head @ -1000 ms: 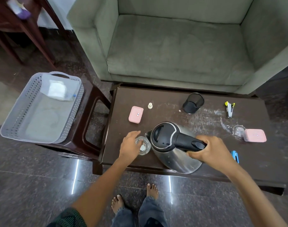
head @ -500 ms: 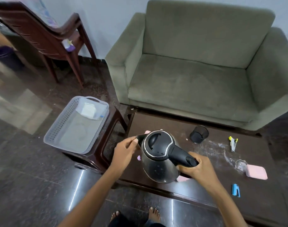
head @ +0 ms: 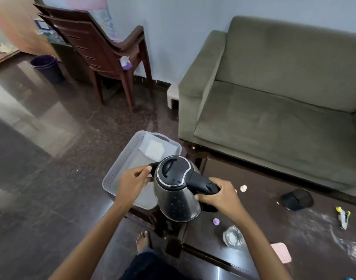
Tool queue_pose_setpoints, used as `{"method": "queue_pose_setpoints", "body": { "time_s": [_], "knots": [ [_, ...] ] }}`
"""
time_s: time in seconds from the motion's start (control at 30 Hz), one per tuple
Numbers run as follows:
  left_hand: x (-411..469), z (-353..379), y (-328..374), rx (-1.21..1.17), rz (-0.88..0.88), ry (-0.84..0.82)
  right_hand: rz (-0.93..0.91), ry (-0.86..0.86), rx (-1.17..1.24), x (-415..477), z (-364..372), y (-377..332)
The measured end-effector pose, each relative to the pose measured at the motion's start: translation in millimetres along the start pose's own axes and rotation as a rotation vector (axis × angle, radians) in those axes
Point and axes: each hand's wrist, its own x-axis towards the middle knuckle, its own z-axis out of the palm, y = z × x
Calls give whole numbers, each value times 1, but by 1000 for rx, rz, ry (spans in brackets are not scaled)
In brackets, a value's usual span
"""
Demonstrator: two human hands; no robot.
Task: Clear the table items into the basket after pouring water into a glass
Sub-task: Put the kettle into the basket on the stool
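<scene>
One kettle (head: 177, 201): right hand (head: 219, 197) grips handle (head: 201, 182), left hand (head: 132, 182) pinches spout (head: 153, 165).

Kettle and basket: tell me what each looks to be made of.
The kettle body looks like polished stainless steel: it is silvery, with mirror-like reflections. Its lid and handle are probably black plastic with a slight gloss. The basket looks like pale grey moulded plastic, matte, with rows of small holes in its walls.
</scene>
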Motion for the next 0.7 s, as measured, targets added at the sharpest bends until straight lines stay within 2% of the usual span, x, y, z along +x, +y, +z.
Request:
{"method": "queue_pose_setpoints", "body": {
  "time_s": [0.17, 0.33, 0.7],
  "knots": [
    [63, -74, 0, 71, 19, 83, 26, -60, 12, 65, 73, -31],
    [120, -117, -22, 267, -8, 143, 94, -131, -111, 113, 135, -36],
    [171, -117, -89, 378, -186, 55, 282, -154, -282, 151, 190, -1]
  ]
}}
